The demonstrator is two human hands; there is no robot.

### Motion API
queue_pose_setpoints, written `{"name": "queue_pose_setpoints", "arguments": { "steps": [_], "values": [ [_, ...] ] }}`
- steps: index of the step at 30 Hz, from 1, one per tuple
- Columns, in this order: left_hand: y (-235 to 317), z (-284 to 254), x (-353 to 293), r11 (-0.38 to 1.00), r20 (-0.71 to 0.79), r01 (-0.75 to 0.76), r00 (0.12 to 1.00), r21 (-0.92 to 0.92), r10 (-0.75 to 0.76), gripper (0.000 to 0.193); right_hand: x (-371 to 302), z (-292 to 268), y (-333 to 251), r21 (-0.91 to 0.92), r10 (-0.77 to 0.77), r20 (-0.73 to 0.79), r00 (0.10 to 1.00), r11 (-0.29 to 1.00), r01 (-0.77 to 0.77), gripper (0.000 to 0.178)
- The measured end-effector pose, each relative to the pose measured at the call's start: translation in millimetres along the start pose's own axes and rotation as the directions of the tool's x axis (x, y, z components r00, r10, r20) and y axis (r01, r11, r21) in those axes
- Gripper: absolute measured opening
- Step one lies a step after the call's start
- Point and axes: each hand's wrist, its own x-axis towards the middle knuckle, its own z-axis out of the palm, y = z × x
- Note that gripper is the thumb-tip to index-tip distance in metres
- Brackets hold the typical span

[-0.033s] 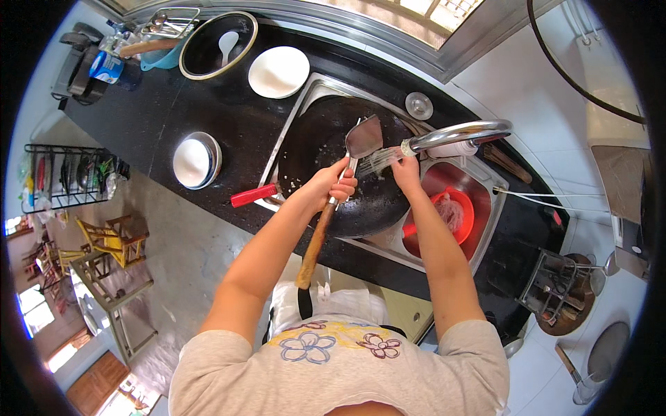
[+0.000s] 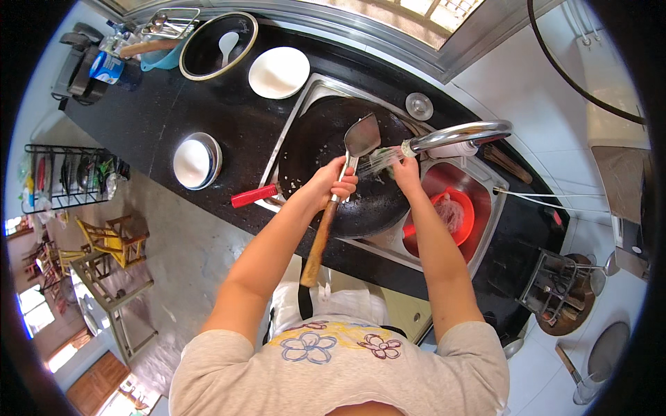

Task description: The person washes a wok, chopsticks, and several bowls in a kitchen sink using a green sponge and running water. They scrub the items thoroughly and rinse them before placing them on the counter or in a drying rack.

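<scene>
My left hand (image 2: pixel 335 183) is closed round the metal neck of a wok spatula (image 2: pixel 363 136). Its blade points away from me over a large black wok (image 2: pixel 305 132), and its wooden handle slants back toward my waist. The wok lies in the left sink basin, wet inside with small pale bits, its red handle (image 2: pixel 254 195) sticking out over the counter. Water runs from a curved chrome faucet (image 2: pixel 461 133) past my right hand (image 2: pixel 406 173). Its fingers are bent together in the stream; a pale greenish wad shows beside them, blurred by the water.
In the right basin sits a red plastic basin (image 2: pixel 469 215) with a netlike wad inside. Stacked bowls (image 2: pixel 191 163), a white plate (image 2: pixel 279 73) and a dark round pan (image 2: pixel 189 62) with a white spoon stand on the black counter (image 2: pixel 139 125). A small glass dish (image 2: pixel 419 105) rests behind the sink.
The spatula has shifted slightly: its blade sits a little farther off and its handle end has moved a bit to the right. Both hands stay nearly in place.
</scene>
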Motion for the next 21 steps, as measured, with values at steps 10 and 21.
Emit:
{"name": "queue_pose_setpoints", "arguments": {
  "steps": [10,21],
  "values": [
    [-19.9,4.7,40.5,0.506,-0.098,-0.186,0.87,0.843,0.483,0.023,-40.6,36.5,-124.5,0.547,0.253,0.199,0.947,0.773,-0.321,0.012],
    [-61.0,11.6,16.9,0.61,-0.07,-0.215,0.91,0.763,0.408,0.021,-1.2,43.2,-85.6,0.399,0.198,-0.398,0.896,0.916,-0.025,0.011]
  ]
}}
